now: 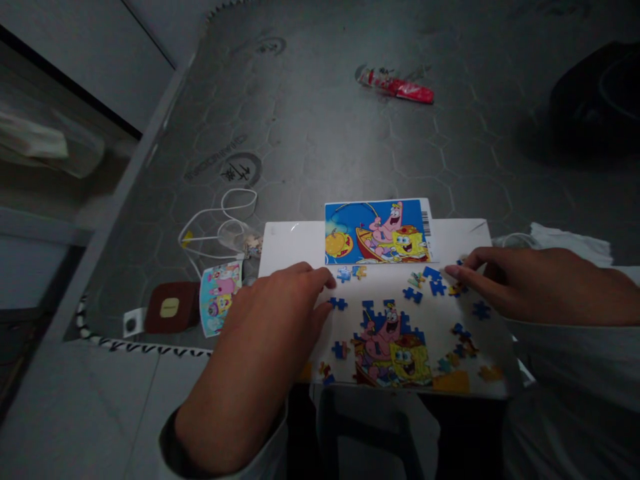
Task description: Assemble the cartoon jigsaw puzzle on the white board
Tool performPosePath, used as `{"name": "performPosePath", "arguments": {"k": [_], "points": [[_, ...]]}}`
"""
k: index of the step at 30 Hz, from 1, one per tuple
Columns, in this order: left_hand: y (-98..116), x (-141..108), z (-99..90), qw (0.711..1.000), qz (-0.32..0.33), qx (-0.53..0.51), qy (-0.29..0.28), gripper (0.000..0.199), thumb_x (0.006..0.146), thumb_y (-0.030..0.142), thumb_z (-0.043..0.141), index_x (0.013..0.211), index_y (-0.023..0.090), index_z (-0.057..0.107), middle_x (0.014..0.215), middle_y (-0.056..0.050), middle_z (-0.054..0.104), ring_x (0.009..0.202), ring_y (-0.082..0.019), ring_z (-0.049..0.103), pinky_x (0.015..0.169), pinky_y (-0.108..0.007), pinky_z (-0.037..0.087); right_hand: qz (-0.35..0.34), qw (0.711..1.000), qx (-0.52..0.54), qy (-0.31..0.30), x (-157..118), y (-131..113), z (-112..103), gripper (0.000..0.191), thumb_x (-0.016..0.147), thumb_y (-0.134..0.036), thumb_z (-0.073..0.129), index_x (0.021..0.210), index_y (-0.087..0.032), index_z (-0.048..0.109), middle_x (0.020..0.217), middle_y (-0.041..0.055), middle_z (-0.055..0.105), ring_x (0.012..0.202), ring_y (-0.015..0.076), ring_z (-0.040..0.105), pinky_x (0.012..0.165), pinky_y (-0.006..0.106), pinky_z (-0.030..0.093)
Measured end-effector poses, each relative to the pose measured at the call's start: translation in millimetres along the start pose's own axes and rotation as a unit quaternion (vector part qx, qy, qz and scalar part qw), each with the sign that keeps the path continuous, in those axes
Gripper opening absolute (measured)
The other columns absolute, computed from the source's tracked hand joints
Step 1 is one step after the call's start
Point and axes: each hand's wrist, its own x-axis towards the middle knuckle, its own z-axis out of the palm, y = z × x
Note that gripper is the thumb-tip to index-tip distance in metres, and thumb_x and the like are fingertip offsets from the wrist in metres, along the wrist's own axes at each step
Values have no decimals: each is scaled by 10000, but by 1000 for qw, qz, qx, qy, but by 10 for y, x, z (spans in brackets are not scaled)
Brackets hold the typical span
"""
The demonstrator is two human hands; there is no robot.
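The left hand point(280, 303) is loosely open, thumb and forefinger parted beside a blue piece point(341, 304). Mid-board point(293, 243), the partly joined puzzle point(393, 350) shows pink and yellow cartoon figures, jagged-edged. The right hand point(530, 283) bends near loose pieces point(435, 281); I cannot tell whether it grips one.

Assembled puzzle point(393, 347) pink, yellow, blue; board point(293, 247) white; mat point(320, 133) grey, honeycomb-patterned.

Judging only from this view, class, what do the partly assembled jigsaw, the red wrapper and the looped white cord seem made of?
Partly assembled jigsaw: probably printed cardboard, fairly matte; flat, colourful print with interlocking tabs. Red wrapper: likely glossy plastic film, with bright highlights and a see-through end. Looped white cord: perhaps plastic-sheathed, from its smooth curves; gloss unclear.
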Motion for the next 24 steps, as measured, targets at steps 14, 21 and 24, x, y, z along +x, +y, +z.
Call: {"name": "performPosePath", "arguments": {"k": [14, 21, 24], "points": [[69, 63, 63, 1000, -1, 15, 19, 199, 960, 231, 733, 1045, 346, 871, 1082, -49, 882, 958, -357, 825, 754, -418, 542, -11, 1000, 3, 15, 12, 98, 13, 551, 946, -764, 468, 937, -315, 789, 940, 104, 812, 784, 320, 711, 685, 444, 456], [85, 46, 50, 999, 1, 41, 10, 130, 966, 268, 765, 1043, 314, 859, 1000, -69, 878, 883, -338, 814, 715, -381, 514, -2, 1000, -10, 7, -56, 22, -54, 486, 971, -686, 474, 993, -318, 792, 981, 106, 820, 820, 314, 704, 706, 436, 445], [94, 43, 42, 999, -1, 44, 7, 125, 973, 277, 757, 1037, 316, 857, 995, -70, 880, 867, -339, 813, 699, -383, 503, -14, 1000, -14, 10, -68, -3, -53, 510, 970, -697, 458, 1038, -332, 807, 989, 102, 839, 784, 327, 700, 656, 443, 428]]}}
